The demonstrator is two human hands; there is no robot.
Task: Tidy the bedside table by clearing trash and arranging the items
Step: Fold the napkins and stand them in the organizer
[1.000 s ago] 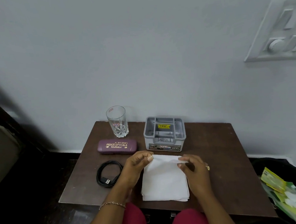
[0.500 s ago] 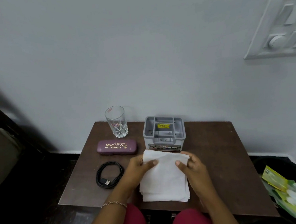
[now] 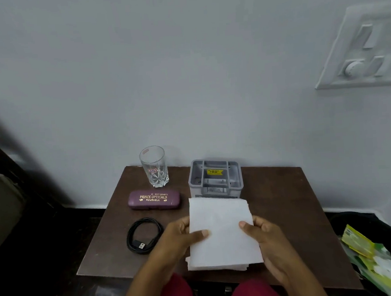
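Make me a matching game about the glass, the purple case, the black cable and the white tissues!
Things:
1. glass
2. purple case
3. black cable
4. white tissues

States:
A. held between the left hand and the right hand
B. coiled in a loop
C. standing upright
D. closed, gold letters on top

Pairs: 1-C, 2-D, 3-B, 4-A

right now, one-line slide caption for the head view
Left hand and right hand hold a white tissue stack at the bedside table, near a grey organizer, glasses case, cable and glass.
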